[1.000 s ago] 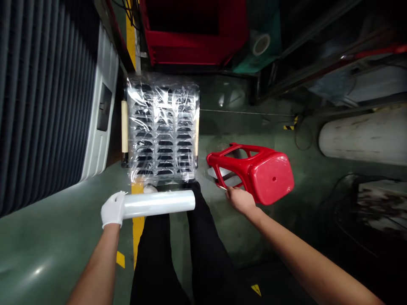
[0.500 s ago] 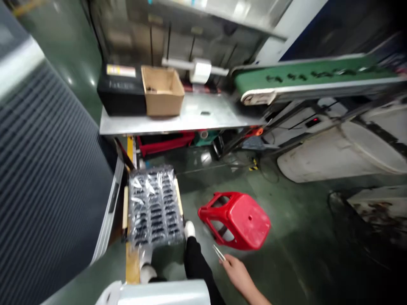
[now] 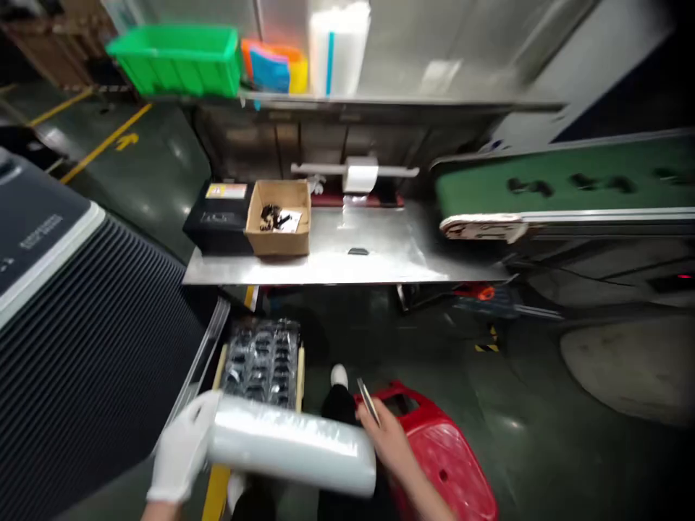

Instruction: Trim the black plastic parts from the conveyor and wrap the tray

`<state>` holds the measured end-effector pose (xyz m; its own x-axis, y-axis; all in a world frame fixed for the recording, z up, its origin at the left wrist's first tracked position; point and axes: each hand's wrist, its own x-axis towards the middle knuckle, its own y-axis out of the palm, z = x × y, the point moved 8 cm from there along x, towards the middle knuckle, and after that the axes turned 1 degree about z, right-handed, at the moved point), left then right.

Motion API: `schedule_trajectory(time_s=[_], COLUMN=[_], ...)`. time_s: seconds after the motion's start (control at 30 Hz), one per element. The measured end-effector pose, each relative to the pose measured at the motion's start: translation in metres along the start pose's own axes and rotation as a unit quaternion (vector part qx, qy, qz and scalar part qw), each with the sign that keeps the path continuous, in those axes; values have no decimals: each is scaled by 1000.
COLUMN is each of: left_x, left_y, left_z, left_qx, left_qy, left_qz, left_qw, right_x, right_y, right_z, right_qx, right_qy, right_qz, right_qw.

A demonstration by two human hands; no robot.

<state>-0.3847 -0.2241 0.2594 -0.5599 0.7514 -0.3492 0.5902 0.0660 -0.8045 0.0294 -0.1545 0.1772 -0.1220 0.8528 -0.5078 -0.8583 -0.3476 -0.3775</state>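
My left hand (image 3: 183, 443), in a white glove, is closed on the left end of a roll of clear plastic film (image 3: 293, 447). The roll lies crosswise in front of my legs, its right end close to my right hand. Bare and closed, my right hand (image 3: 386, 435) holds metal tweezers (image 3: 368, 401) with the tips pointing up and away. Beyond the roll, a stack of plastic trays (image 3: 263, 358) with dark parts stands low down; the roll hides its near part.
A metal table (image 3: 380, 246) ahead carries a cardboard box (image 3: 279, 242) with small black parts and a black box (image 3: 222, 224). A green conveyor (image 3: 586, 181) with dark parts runs right. A red stool (image 3: 450, 463) stands by my right leg. A green bin (image 3: 184, 61) sits on the shelf.
My view has tilted up, bringing the shelf in sight. The roll has risen, and my gloved left hand now shows at its end. My right hand still holds the tweezers.
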Motion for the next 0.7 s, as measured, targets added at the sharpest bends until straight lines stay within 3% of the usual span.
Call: schedule_trajectory(time_s=[0.07, 0.13, 0.27, 0.47, 0.57, 0.7], left_x=[11, 12, 1, 10, 14, 17], left_y=[-3, -8, -25, -61, -86, -130], left_z=[-46, -87, -155, -222, -240, -249], left_qx=[-30, -53, -87, -113, -108, -78], left_qy=[-20, -34, -30, 22, 38, 51], left_qz=[-8, -14, -24, -67, -100, -149], left_qw=[999, 998, 995, 991, 988, 984], right_x=[44, 67, 67, 65, 64, 65], right_y=[-19, -25, -26, -39, -40, -21], right_z=[50, 95, 161, 207, 230, 256], right_qx=[-13, -17, -25, -69, -78, -89], right_qy=[-63, -111, -188, -275, -314, -344], right_qz=[96, 185, 286, 298, 291, 281], right_qw=[993, 976, 939, 911, 900, 892])
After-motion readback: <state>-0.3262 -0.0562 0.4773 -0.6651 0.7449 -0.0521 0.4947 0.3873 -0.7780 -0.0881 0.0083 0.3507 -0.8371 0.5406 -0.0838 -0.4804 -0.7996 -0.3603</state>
